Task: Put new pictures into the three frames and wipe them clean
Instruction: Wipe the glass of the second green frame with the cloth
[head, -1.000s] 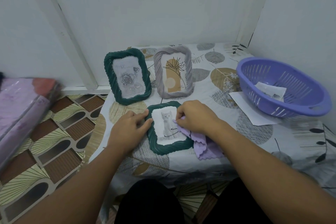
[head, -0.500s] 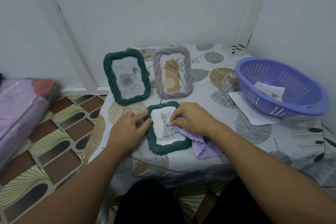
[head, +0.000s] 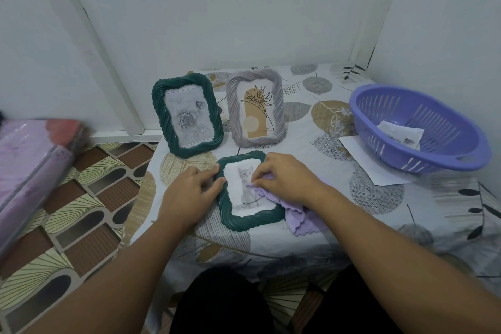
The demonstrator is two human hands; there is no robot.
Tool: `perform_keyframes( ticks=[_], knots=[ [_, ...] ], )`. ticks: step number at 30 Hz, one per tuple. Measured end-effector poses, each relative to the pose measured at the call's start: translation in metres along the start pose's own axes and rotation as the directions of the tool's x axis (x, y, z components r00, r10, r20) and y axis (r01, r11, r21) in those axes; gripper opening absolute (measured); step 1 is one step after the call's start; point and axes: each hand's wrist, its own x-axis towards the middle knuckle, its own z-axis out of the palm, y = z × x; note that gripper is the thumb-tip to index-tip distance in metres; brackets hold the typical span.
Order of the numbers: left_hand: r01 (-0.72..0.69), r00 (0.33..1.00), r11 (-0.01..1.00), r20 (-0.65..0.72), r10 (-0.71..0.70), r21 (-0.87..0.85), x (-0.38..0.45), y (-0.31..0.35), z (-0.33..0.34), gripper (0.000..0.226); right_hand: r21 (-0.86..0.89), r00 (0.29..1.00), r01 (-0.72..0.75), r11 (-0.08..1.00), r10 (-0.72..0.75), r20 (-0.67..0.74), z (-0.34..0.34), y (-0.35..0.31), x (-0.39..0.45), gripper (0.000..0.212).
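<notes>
We wipe frame 3, lying flat with its kitten picture.
Right hand [head: 282, 180] pinches the lilac scalloped cloth [head: 298, 218] on the dark-green ribbed plastic frame [head: 252, 221]; left hand [head: 189, 190], fingers relaxed, steadies its left edge.

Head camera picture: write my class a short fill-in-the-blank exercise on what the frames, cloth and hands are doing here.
1. The frame lying flat shows a picture of a ____.
2. The right hand wipes it with a ____ cloth.
3. The left hand steadies the frame's ____ edge.
4. The basket at the right is ____ in colour.

Missing words: cat; purple; left; purple
</notes>
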Motion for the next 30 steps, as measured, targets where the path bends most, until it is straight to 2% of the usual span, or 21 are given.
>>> perform_keyframes(
  ticks=[5, 10, 15, 24, 30],
  knots=[
    [-0.002, 1.0, 1.0, -0.005, 0.002, 0.004, 0.0, 0.0, 0.0, 0.048, 0.057, 0.99, 0.053, 0.997, -0.06, 0.126, -0.003, -0.003, -0.005, 0.009],
    [-0.001, 1.0, 1.0, 0.002, 0.001, 0.002, 0.0, 0.0, 0.0, 0.047, -0.123, 1.0, -0.009, 0.992, 0.012, 0.026, -0.01, 0.0, -0.004, 0.014],
    [-0.002, 1.0, 1.0, 0.007, 0.002, -0.006, 0.0, 0.0, -0.001, 0.047, -0.202, 0.997, -0.016, 0.979, 0.03, 0.069, -0.012, -0.004, -0.006, 0.01],
    [0.0, 1.0, 1.0, -0.003, 0.0, -0.017, -0.001, 0.001, -0.001, 0.045, -0.103, 0.981, -0.038, 0.994, 0.057, 0.185, -0.021, -0.002, -0.005, 0.005],
    [0.003, 1.0, 1.0, 0.0, -0.003, -0.016, 0.0, 0.002, -0.002, 0.046, -0.127, 0.995, -0.068, 0.99, 0.076, 0.059, -0.018, -0.003, -0.007, 0.009]
  ],
)
